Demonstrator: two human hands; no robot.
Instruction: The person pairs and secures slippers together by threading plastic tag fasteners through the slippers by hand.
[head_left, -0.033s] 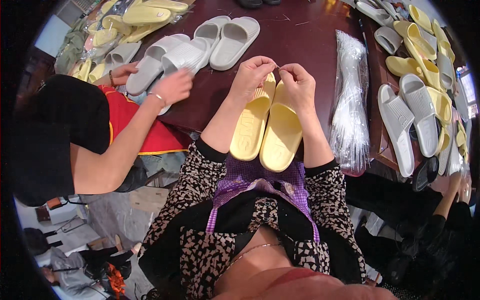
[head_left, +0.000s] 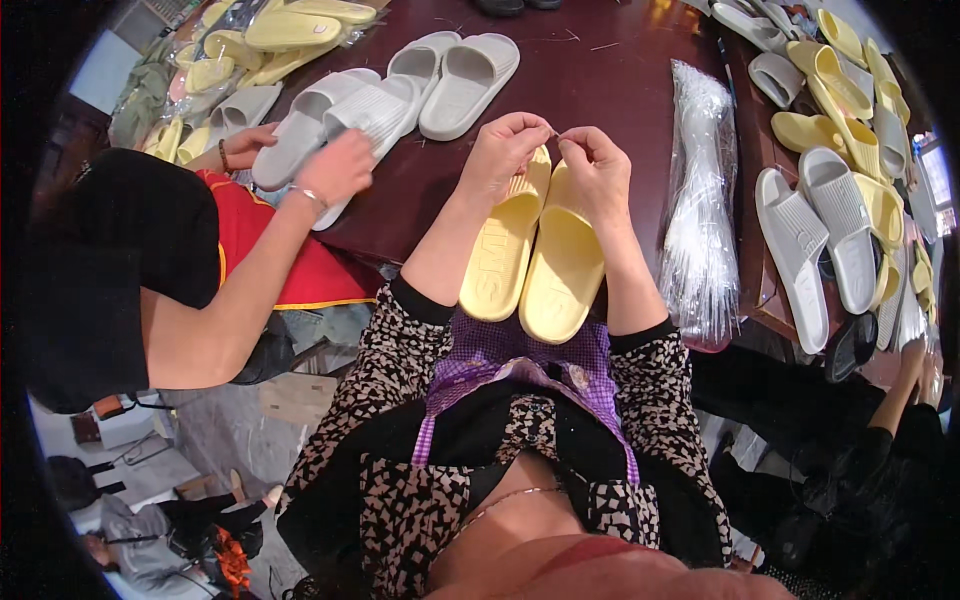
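A pair of yellow slide slippers lies side by side at the table's near edge, their heels toward me. My left hand (head_left: 503,158) is over the toe of the left yellow slipper (head_left: 497,262), thumb and forefinger pinched. Over the other toe, my right hand (head_left: 600,168) makes the same pinch on the right yellow slipper (head_left: 562,278). The two fingertips almost meet just beyond the toes. Whatever thin thing they hold there is too small to make out. Both slippers' straps are partly covered by my hands.
Left, a co-worker's hand (head_left: 338,168) works at grey slippers (head_left: 375,115). Another grey pair (head_left: 470,85) sits beyond. Bagged yellow slippers (head_left: 290,32) pile far left. A bundle of clear plastic strips (head_left: 700,190) lies right, before a side table with grey slippers (head_left: 795,255) and yellow ones.
The co-worker's near hand at the left has shifted slightly left over the grey slippers. My hands and the yellow slippers have stayed in place.
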